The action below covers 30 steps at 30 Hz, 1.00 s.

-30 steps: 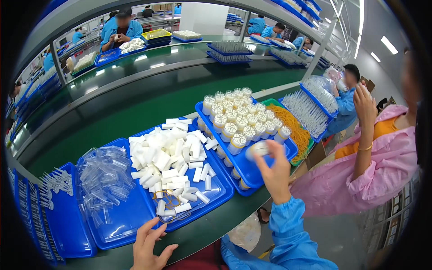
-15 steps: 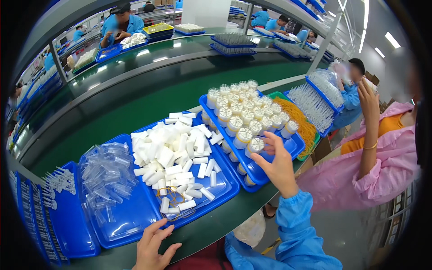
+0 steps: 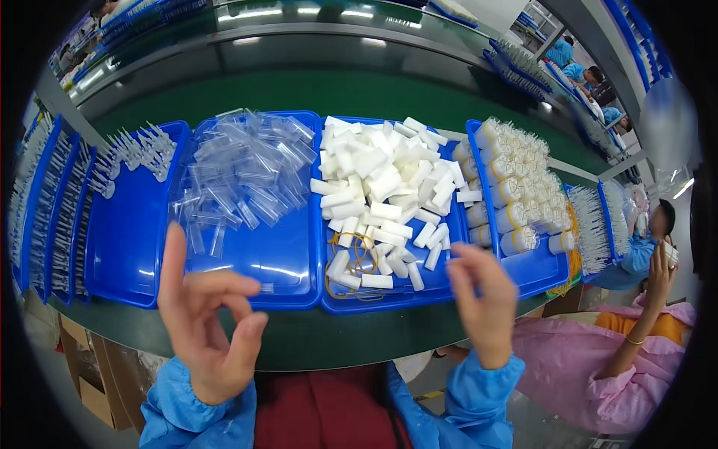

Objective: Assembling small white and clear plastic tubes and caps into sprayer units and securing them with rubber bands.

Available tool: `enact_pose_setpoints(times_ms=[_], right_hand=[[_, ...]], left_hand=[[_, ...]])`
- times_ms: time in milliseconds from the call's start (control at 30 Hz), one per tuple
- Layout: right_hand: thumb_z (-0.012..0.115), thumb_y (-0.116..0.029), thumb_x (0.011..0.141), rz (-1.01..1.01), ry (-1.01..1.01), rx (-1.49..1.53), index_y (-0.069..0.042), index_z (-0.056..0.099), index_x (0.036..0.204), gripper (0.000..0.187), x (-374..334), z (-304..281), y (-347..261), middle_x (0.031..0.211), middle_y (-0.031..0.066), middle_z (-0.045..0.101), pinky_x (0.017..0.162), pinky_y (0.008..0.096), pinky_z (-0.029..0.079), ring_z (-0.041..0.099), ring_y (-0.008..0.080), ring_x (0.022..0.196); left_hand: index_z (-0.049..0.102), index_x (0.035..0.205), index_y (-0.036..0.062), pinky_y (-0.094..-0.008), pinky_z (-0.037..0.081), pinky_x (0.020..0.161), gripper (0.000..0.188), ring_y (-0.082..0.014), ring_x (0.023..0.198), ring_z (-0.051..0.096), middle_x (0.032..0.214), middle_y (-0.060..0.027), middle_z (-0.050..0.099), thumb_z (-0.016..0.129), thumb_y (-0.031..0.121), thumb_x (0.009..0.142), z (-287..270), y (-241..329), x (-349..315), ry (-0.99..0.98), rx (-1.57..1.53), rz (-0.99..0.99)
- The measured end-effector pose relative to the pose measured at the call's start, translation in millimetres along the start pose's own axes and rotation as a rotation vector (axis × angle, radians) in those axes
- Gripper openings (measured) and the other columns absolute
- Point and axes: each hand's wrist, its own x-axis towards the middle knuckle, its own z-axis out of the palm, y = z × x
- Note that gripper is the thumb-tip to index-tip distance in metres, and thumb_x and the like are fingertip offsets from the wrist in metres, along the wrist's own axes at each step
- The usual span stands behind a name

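Note:
My left hand [image 3: 213,322] is raised before the tray of clear plastic tubes [image 3: 250,168], index finger stretched up, thumb apart from the other bent fingers, holding nothing visible. Slightly blurred, my right hand [image 3: 486,303] hovers at the front right corner of the tray of white foam-like pieces [image 3: 381,176]. Its fingers are half bent and apart, with nothing seen between them. A few tan rubber bands [image 3: 359,254] lie among the white pieces. Right of them, round white bundles with yellow bands [image 3: 516,187] stand in a raised blue tray [image 3: 527,273].
At the left, a blue tray [image 3: 123,239] holds clear spiky parts [image 3: 138,153], beside more filled trays [image 3: 56,217] set on edge. A green belt [image 3: 299,82] runs behind. At the right are a person in pink [image 3: 583,367] and another in blue [image 3: 636,262].
My view has swung right-side down toward the trays' middle. My right hand has left the banded bundles and come back left; my left hand has risen before the clear tubes.

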Motion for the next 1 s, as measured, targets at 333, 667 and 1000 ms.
enact_pose_setpoints(times_ms=[333, 667, 1000], right_hand=[[0.073, -0.001, 0.081, -0.145, -0.109, -0.154, -0.001, 0.069, 0.105, 0.025, 1.2, 65.9, 34.7, 0.093, 0.0136, 0.065, 0.081, 0.0421, 0.049, 0.061, 0.0323, 0.089], [0.064, 0.004, 0.088, 0.127, 0.053, 0.339, -0.003, 0.056, 0.118, 0.032, -0.4, 63.8, 22.4, 0.092, 0.0024, 0.058, 0.076, 0.0254, 0.046, 0.056, 0.011, 0.083], [0.067, -0.004, 0.095, 0.487, -0.288, 1.037, 0.0, 0.054, 0.135, 0.042, -3.0, 72.9, -40.9, 0.116, 0.0169, 0.067, 0.081, 0.0322, 0.059, 0.071, 0.0206, 0.09]], left_hand=[[0.064, 0.132, 0.0058, -0.0245, 0.049, 0.057, 0.05, -0.0095, 0.065, 0.059, 0.097, -0.0059, 0.07, 0.076, -0.003, 0.084, -64.5, -33.6, 7.8, -0.305, 0.366, -0.16], [0.068, 0.097, 0.0064, -0.0392, 0.054, 0.068, 0.013, -0.0312, 0.081, 0.066, 0.091, -0.0104, 0.064, 0.072, 0.005, 0.085, -174.0, -98.6, 99.6, -0.266, 1.018, 0.292], [0.061, 0.101, 0.0058, -0.0436, 0.053, 0.077, 0.025, -0.0331, 0.093, 0.062, 0.098, -0.0118, 0.058, 0.069, 0.0, 0.078, -163.1, -154.5, 151.6, -0.308, 1.248, 0.396]])
